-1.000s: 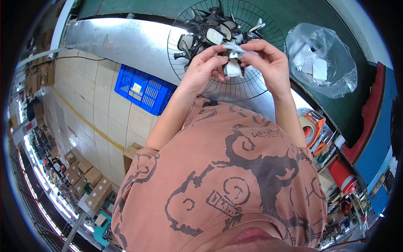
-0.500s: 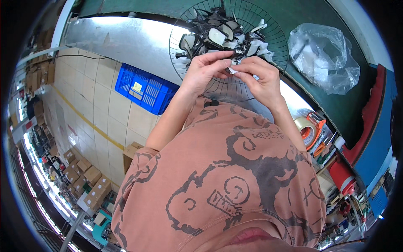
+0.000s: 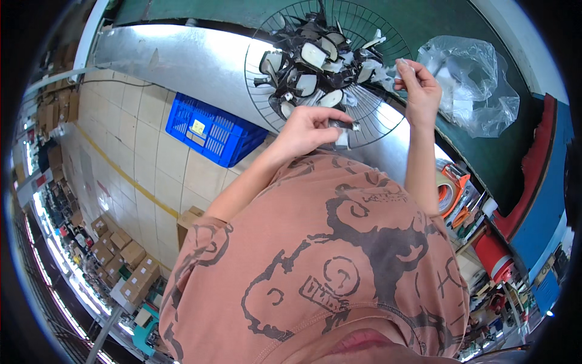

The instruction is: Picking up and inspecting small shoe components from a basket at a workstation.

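A round wire basket (image 3: 377,118) holds a heap of black curved parts (image 3: 312,30), several with white pads or liners. My left hand (image 3: 310,128) is closed over the basket's near side, pinching a small dark part (image 3: 344,125) with a pale flap hanging beneath it. Farther right, at the basket's right rim, my right hand (image 3: 419,91) is raised, thumb and forefinger pressed together on a small white scrap (image 3: 400,68). What the scrap is made of is too small to tell. Crumpled whitish film (image 3: 383,74) lies just left of that hand.
A clear plastic bag (image 3: 473,85) with whitish contents lies on the green bench top (image 3: 418,18). Below the metal bench edge (image 3: 163,48) stands a blue crate (image 3: 209,127) on the tiled floor. A tape roll (image 3: 445,195) and tools sit near my right arm.
My hands have parted from their meeting point over the basket. The right moved right and away with the white scrap; the left came nearer me, still holding the dark part.
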{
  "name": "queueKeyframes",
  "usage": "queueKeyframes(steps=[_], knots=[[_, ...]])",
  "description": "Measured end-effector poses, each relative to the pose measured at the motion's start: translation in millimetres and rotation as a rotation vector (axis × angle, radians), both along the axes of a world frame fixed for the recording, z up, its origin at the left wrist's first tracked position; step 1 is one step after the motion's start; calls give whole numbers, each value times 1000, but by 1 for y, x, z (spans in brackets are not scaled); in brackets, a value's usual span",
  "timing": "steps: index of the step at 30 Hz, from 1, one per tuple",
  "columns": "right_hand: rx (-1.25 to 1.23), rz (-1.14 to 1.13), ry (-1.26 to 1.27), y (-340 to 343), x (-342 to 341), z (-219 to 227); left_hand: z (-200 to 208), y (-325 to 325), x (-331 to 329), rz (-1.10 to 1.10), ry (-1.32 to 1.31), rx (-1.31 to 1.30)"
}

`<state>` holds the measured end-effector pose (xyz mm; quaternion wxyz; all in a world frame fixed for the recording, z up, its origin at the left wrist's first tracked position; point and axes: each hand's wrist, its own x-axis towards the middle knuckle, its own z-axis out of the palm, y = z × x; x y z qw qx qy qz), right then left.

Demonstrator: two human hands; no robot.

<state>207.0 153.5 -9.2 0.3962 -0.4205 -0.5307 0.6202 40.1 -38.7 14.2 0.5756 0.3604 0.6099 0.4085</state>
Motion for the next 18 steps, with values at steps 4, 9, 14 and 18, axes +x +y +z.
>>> queueKeyframes(steps=[4,9,14,18], knots=[[85,348,-235,-9,16,9,12,14,-25,350,-86,278],[710,809,-766,-38,9,18,10,33,-74,272,722,424],[996,342,-681,-16,-31,17,-8,44,-69,216,921,461],[921,630,-771,-9,-31,-2,5,48,-46,229,934,609]])
